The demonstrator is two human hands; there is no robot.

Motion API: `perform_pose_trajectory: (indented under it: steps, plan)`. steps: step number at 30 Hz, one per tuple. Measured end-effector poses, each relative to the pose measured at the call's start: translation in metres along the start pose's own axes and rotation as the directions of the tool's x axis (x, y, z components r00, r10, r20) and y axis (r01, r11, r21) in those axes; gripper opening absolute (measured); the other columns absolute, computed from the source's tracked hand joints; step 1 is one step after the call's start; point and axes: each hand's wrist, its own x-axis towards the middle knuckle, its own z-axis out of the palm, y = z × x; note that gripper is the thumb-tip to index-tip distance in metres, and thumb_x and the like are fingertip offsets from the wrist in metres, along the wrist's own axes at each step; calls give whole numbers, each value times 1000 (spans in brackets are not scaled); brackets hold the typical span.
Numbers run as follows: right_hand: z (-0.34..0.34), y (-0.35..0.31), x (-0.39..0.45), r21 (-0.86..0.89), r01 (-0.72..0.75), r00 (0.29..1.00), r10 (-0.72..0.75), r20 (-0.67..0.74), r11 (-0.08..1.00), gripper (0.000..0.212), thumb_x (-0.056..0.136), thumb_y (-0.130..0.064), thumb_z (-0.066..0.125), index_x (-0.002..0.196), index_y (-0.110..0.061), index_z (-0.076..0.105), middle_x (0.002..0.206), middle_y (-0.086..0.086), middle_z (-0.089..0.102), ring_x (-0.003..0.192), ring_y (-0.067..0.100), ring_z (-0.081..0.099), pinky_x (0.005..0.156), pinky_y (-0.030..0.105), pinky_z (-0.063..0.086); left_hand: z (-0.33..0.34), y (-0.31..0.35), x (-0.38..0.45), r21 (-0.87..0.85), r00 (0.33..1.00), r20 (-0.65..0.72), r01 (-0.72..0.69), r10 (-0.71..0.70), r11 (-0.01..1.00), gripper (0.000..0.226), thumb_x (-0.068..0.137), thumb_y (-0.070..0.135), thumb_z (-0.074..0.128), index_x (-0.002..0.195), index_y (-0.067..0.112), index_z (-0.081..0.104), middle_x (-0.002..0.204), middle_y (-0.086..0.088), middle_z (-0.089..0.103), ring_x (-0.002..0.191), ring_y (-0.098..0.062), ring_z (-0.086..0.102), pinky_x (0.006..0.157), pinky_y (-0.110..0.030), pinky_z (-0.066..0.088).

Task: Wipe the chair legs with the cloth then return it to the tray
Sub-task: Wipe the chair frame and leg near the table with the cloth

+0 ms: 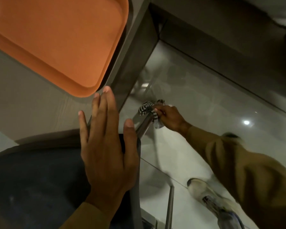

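Our right hand (170,117) grips the striped cloth (147,109) around the metal chair leg (143,125); our left hand (106,146) rests flat, fingers spread, on the chair seat (40,179).

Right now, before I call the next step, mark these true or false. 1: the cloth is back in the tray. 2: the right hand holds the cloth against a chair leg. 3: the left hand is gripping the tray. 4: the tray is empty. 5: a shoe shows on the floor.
1. False: the striped cloth is wrapped on the metal chair leg, not in the orange tray.
2. True: the right hand grips it there.
3. False: the left hand lies open, flat over the chair seat.
4. True.
5. True: shoe.
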Motion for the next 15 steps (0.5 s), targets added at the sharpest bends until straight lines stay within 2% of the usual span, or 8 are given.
perform_pose_trajectory:
  steps: [1,3,4,6,8,10,12,15]
  plan:
    - [0,-5,-15,23,34,999,-33,-11,999,33,111,-20,50,135,-11,72,142,16,71,137,37,63,120,35,43,-1,1,0,-1,1000,2,4,-4,1000,67,112,45,26,173,15,26,181,3,29,171,-14,20,142,-51,8]
    - [-2,-17,-54,85,142,990,-139,-34,986,32,110,-18,54,136,-12,72,148,9,67,146,26,57,121,21,38,-3,3,0,10,1000,10,7,-7,1000,67,112,42,27,172,15,27,181,2,29,171,-15,20,141,-53,9]
    - [-2,-23,-73,113,216,976,-212,-48,970,32,110,-19,56,138,-15,71,150,2,64,151,17,51,121,14,34,-4,4,1,19,1000,14,7,-7,1000,67,111,42,28,172,15,27,180,2,29,171,-15,20,141,-55,10]
    - [0,-30,-101,184,332,943,-326,-63,925,34,109,-24,56,141,-24,69,150,-11,59,153,2,42,123,9,29,-4,4,2,50,1000,16,4,-5,999,67,111,41,28,172,14,28,180,1,29,170,-16,21,140,-57,12]
    - [1,-32,-105,207,376,926,-371,-66,903,35,108,-25,56,141,-26,68,150,-11,60,153,0,43,126,13,31,-4,4,2,71,1000,11,-1,0,997,67,111,40,29,172,13,27,181,0,29,170,-17,21,140,-58,13]
    - [-1,-27,-86,164,361,933,-356,-59,918,33,107,-16,58,137,-17,72,147,1,67,150,11,50,126,20,34,-4,4,2,60,1000,4,4,-5,998,68,111,42,28,173,13,25,182,0,27,171,-16,20,141,-55,12]
    - [-4,-18,-52,43,295,955,-294,-28,955,31,107,-11,58,134,-12,74,144,9,71,144,23,59,125,25,38,-3,3,2,44,1000,-5,4,-3,999,70,111,44,27,173,13,23,182,0,24,171,-15,17,141,-53,10]
    - [-11,-5,-5,-72,116,993,-113,47,991,33,109,-21,54,136,-17,72,142,12,71,137,33,64,122,40,45,-1,1,1,28,1000,-16,-2,3,1000,71,112,46,24,175,13,18,184,2,19,172,-13,15,142,-51,9]
